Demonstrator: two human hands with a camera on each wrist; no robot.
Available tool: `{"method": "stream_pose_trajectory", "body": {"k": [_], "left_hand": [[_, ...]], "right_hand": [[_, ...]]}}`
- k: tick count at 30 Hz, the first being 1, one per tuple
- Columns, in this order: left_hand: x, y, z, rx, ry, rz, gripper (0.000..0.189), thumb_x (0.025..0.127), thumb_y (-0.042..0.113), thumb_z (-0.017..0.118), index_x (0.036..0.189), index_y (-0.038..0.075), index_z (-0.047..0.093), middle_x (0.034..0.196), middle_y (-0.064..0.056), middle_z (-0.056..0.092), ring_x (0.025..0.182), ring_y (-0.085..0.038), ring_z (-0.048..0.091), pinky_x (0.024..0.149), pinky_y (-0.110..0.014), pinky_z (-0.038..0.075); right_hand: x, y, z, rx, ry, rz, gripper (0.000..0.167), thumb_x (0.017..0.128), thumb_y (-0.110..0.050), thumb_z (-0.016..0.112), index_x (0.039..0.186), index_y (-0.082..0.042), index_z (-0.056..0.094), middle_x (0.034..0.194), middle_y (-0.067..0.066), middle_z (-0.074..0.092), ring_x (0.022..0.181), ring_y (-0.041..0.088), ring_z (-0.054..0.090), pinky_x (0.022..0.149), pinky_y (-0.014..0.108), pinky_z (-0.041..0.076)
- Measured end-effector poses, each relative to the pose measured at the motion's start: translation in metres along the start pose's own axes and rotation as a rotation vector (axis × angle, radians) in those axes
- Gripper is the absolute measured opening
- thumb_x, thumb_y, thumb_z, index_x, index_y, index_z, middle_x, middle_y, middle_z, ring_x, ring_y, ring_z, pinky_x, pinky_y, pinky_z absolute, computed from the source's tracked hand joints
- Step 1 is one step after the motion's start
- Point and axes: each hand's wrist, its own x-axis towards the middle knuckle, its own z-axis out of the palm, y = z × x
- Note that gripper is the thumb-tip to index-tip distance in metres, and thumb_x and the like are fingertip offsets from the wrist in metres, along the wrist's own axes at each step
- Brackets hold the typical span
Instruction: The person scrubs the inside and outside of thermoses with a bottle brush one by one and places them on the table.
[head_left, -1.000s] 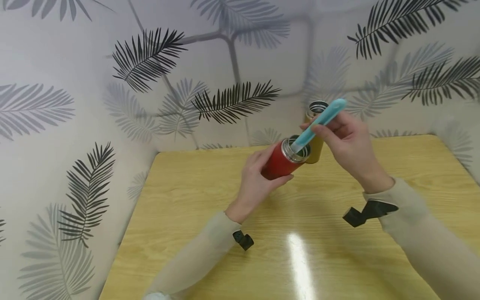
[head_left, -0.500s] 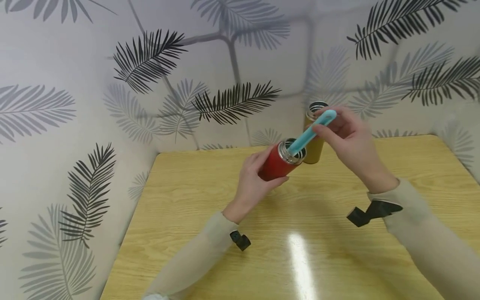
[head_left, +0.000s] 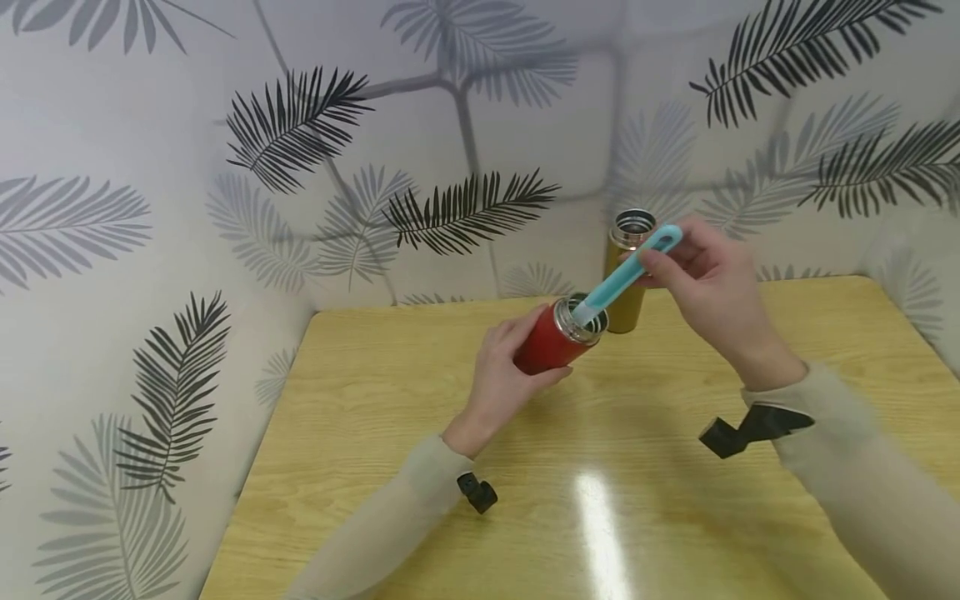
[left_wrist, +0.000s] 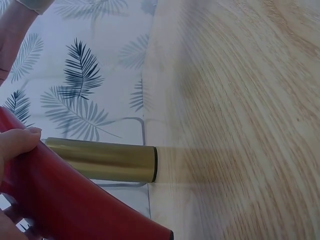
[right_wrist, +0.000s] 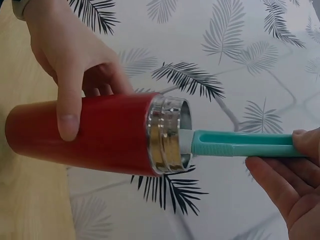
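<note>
**A:** ok so what's the one thing to watch here?

**B:** imo it's how the teal handle point(right_wrist: 240, 143) lines up with the red bottle point(head_left: 546, 343). Bottle's tipped over, mouth up and toward the person's right, and the handle comes out of the steel neck point(right_wrist: 167, 134) on pretty much the same slant. So from the right grip point(head_left: 716, 292), the bottle lies down and to the left, straight along the handle's long axis.

**A:** who's got what?

**B:** left grip point(head_left: 498, 375) is curled round the red bottle's body. Right grip has the far end of the handle pinched between thumb and fingers. The pale bit at the other end goes into the neck, and whatever's past that is hidden. I'd guess any push or pull is the right one's job while the left braces.

**A:** red one sitting on the bench point(head_left: 360, 392)?

**B:** it's held tilted over it. Can't tell if the base touches.

**A:** and the count?

**B:** two bottles: the red, plus a gold bottle point(head_left: 625, 310) standing upright near the back edge of the bench, no cap on, closer to the right grip than the left. One handle. Two grips, both busy.
</note>
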Motion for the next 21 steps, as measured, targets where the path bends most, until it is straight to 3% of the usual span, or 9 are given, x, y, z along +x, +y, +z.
{"method": "stream_pose_trajectory", "body": {"k": [5, 11, 21], "left_hand": [[-0.001, 0.000, 0.001, 0.017, -0.004, 0.004, 0.079, 0.080, 0.021, 0.093, 0.150, 0.023, 0.057, 0.136, -0.009, 0.062, 0.126, -0.028, 0.051, 0.098, -0.048, 0.053], [0.000, -0.001, 0.002, 0.020, -0.014, -0.001, 0.080, 0.081, 0.021, 0.092, 0.151, 0.022, 0.056, 0.135, -0.009, 0.062, 0.125, -0.029, 0.052, 0.097, -0.048, 0.053], [0.002, -0.002, 0.004, -0.006, -0.030, -0.008, 0.078, 0.081, 0.021, 0.092, 0.150, 0.024, 0.057, 0.136, -0.008, 0.062, 0.126, -0.028, 0.052, 0.098, -0.048, 0.053]], "right_hand": [[-0.005, 0.011, 0.008, -0.008, -0.020, 0.051, 0.009, 0.097, 0.016, 0.060, 0.102, 0.021, 0.055, 0.097, 0.005, 0.079, 0.087, 0.014, 0.077, 0.074, 0.029, 0.062], [-0.008, 0.014, 0.011, 0.012, -0.038, 0.047, 0.013, 0.098, 0.013, 0.062, 0.101, 0.022, 0.053, 0.097, 0.007, 0.079, 0.088, 0.015, 0.078, 0.074, 0.030, 0.062], [-0.005, 0.004, 0.002, 0.027, 0.044, 0.077, 0.008, 0.098, 0.012, 0.063, 0.102, 0.018, 0.060, 0.095, 0.008, 0.079, 0.084, 0.015, 0.077, 0.073, 0.031, 0.062]]}}
